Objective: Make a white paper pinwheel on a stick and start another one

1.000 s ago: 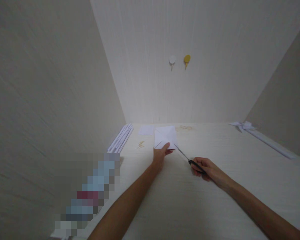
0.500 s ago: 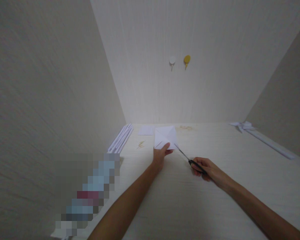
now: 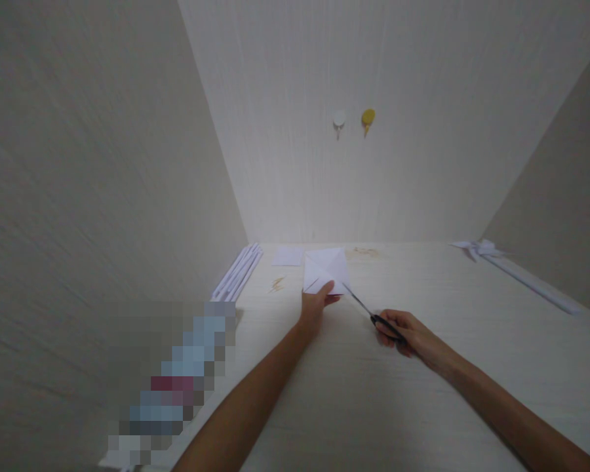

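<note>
A square piece of white paper [image 3: 325, 265] with creases running across it is pinched at its near edge by my left hand [image 3: 315, 307], thumb on top. A short slit shows near its lower left corner. My right hand [image 3: 398, 331] is closed around the black handles of a pair of scissors [image 3: 358, 301]. The blades point up and left, with their tips at the paper's lower right corner. Whether the blades are apart is too small to tell.
Behind the paper lies another white sheet [image 3: 288, 256]. Rolled paper sticks [image 3: 236, 272] lie along the left side. A white paper windmill shape [image 3: 479, 249] on a stick [image 3: 531, 285] rests at right. A white hook [image 3: 339, 120] and yellow hook [image 3: 368, 118] are on the wall.
</note>
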The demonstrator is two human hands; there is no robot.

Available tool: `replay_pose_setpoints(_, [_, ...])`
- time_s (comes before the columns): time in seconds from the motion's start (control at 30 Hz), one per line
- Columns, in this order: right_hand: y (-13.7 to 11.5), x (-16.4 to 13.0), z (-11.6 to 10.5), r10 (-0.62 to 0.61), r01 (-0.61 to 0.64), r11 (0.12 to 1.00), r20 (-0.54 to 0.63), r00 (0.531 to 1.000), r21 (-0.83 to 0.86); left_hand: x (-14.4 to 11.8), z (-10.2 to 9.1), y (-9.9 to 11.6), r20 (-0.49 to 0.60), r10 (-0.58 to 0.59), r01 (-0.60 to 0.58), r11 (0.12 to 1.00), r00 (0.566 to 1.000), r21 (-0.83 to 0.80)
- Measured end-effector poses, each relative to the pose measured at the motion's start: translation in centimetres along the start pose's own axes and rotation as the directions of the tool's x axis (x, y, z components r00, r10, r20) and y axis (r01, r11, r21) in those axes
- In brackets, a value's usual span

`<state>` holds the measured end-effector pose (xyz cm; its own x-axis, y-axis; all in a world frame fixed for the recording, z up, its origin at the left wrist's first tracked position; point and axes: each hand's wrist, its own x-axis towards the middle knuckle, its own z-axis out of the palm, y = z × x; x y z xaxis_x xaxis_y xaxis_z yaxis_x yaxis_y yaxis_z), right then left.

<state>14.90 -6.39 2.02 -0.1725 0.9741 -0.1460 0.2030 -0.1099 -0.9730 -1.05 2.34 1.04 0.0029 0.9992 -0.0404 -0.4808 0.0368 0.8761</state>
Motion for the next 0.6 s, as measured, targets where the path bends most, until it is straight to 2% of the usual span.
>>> replay_pose_setpoints(0.2, [-0.15,-0.02,0.03,0.017,-0.017,1.0,0.0,1.0,-0.01,-0.15,0.19,0.14,-0.036,-0.018,0.018,1.0,0.999,0.002])
replay_pose_setpoints(0.6, [-0.07,-0.04,0.02,-0.004,0.004,1.0,-0.008,1.0,-0.016,0.03,-0.01,0.03,-0.036,-0.005,0.005,1.0,0.999,-0.005])
